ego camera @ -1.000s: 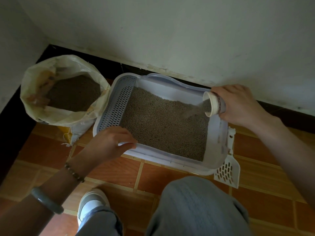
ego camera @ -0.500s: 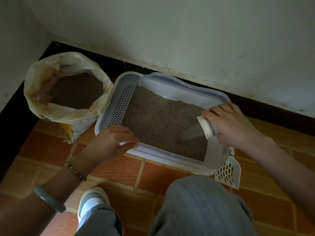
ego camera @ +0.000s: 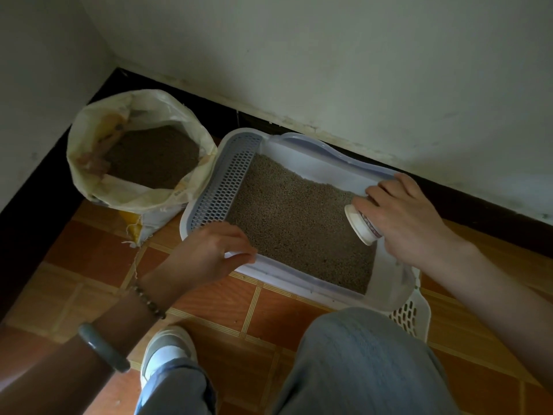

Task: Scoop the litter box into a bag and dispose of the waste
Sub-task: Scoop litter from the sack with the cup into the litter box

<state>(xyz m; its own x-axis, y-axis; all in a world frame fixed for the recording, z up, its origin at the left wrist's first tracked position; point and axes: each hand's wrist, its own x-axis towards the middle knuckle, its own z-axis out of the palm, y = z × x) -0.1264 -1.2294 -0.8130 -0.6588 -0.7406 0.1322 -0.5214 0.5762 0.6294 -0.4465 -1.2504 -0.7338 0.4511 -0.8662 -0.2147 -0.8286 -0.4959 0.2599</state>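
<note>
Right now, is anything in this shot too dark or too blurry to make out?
Head view: dim overall, with no glare; the forearm behind the left hand and the floor corner on the left sink into shadow. Head view: litter grains in the litter box read clearly, but the label on the container in the right hand is too soft to read.

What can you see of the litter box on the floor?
The litter box is a white plastic rectangular tray with rounded corners and a grey-blue rim, flat on the orange tile floor beside the dark baseboard. A perforated panel slopes down its left end. Brownish granular litter covers the bottom. The left hand grips the near rim; the right hand holds a small white container tilted over the litter. A white slotted scoop pokes out at its near right corner.
</note>
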